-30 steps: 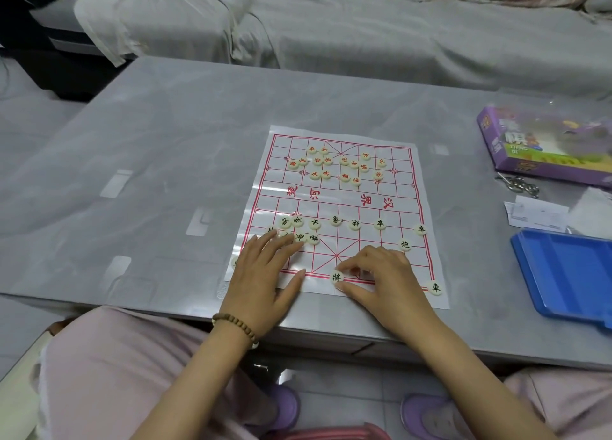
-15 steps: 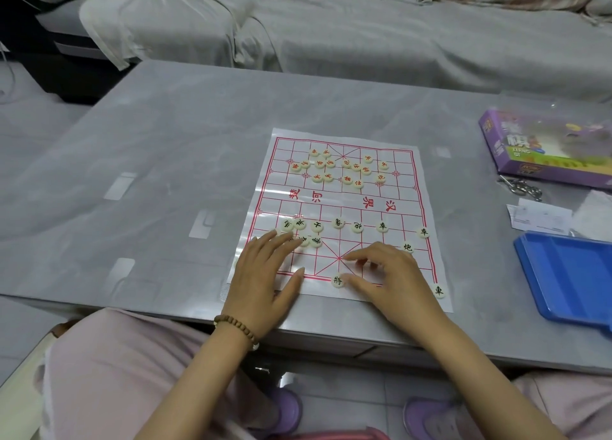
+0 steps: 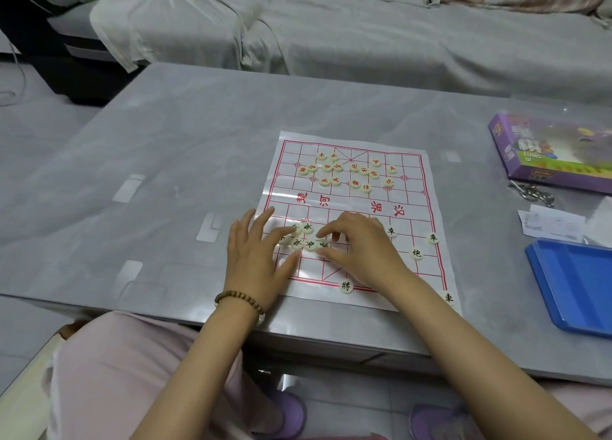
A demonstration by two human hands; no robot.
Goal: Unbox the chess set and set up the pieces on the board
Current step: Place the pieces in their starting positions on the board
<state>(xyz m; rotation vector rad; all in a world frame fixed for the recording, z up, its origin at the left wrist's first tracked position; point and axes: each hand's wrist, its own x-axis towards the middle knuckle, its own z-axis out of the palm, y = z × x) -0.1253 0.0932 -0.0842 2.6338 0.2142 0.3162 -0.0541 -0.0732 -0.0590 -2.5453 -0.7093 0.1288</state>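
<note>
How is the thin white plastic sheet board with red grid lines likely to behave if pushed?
Probably floppy and light: the thin white sheet board lies flat and glossy. It would likely slide easily on the smooth grey table, scattering the small cream disc pieces. The left hand resting on it may steady it.

Soft, even indoor light casts only faint shadows. Pale glare streaks the glossy desk left of the left hand; wide-angle distortion bows the edges.
</note>
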